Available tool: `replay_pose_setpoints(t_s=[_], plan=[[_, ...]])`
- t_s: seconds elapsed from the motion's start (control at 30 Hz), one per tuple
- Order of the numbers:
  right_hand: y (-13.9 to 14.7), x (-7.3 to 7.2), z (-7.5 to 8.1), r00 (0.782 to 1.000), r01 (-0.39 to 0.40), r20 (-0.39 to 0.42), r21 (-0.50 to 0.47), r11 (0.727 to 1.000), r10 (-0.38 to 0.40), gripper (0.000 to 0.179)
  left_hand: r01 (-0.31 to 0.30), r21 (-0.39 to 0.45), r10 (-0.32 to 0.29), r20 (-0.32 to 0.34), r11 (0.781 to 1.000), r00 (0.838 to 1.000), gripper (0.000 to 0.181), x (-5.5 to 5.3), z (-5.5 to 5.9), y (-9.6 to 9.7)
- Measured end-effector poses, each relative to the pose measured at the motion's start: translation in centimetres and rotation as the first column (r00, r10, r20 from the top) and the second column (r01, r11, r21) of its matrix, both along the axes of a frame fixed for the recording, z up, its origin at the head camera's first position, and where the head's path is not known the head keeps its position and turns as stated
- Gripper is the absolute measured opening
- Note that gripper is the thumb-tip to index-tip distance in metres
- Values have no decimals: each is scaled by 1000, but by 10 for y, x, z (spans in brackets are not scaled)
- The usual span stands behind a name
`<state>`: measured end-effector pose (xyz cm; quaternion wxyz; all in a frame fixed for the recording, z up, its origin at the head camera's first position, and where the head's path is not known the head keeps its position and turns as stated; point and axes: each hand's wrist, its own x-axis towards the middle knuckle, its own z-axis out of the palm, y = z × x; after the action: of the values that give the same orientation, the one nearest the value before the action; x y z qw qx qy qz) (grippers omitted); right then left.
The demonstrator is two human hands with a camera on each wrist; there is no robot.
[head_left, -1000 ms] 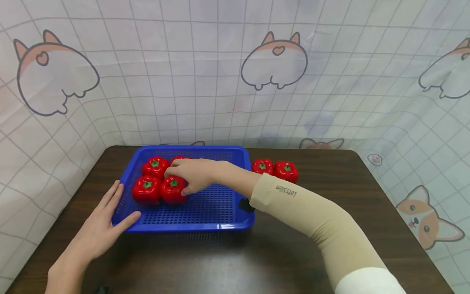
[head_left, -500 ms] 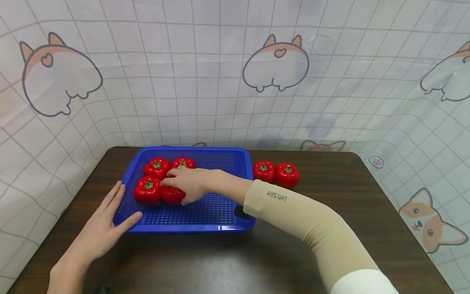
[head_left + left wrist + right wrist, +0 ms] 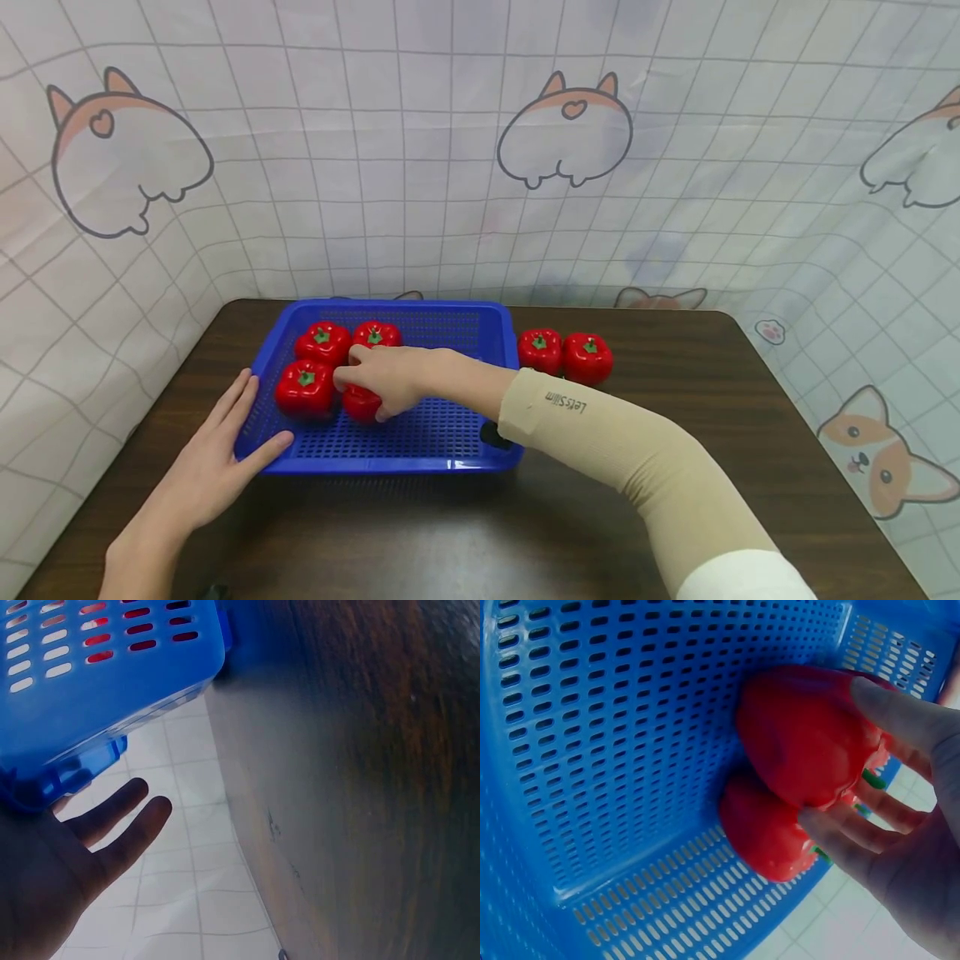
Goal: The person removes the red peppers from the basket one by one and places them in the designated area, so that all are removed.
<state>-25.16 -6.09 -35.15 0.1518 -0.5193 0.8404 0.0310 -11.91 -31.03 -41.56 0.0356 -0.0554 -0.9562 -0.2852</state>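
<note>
My right hand [image 3: 390, 377] reaches into a blue perforated plastic basket [image 3: 420, 464] and grips a red bell pepper [image 3: 362, 405] from above. In the right wrist view, thumb and fingers curve around this bell pepper [image 3: 802, 735], and another red bell pepper [image 3: 761, 832] lies right beside it. Two bell peppers sit in the basket's left part, one at the back [image 3: 322, 342] and one in front [image 3: 304, 388]. Behind my right hand is another bell pepper [image 3: 377, 333], partly hidden. My left hand [image 3: 206, 462] rests at the basket's left front corner, its fingers straight along the side and thumb over the rim.
Two more red bell peppers, a left one [image 3: 540, 350] and a right one [image 3: 587, 358], stand on the dark wooden table [image 3: 675, 400] just right of the basket. A white gridded cloth [image 3: 420, 167] with corgi drawings hangs around the table.
My right hand has come a little toward me, uncovering the back bell pepper. The gripped bell pepper has shifted slightly right, away from its left neighbour. My left hand stays at the basket.
</note>
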Motion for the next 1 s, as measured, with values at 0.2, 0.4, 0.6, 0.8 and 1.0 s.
replay_pose_setpoints(t_s=[0.2, 0.4, 0.6, 0.8, 1.0], plan=[[3, 0, 1, 1000, 6, 9, 13, 1000, -7, 63, -2, -1, 2, 2, 1000, 1000, 93, 0, -1, 1], [9, 0, 2, 999, -1, 33, 30, 1000, 0, 59, -1, 6, 1, -4, 1000, 1000, 93, 0, -1, 2], [15, -1, 6, 998, -7, 58, 44, 999, 4, 56, -7, 2, 7, -4, 1000, 1000, 93, 0, 0, 1], [23, -1, 11, 998, -29, 62, 44, 999, 26, 55, -5, 4, 5, -2, 1000, 1000, 93, 0, 0, 1], [34, -1, 22, 997, -26, 76, -1, 1000, 26, 55, 1, 9, -1, -13, 1000, 1000, 93, 0, -1, 0]])
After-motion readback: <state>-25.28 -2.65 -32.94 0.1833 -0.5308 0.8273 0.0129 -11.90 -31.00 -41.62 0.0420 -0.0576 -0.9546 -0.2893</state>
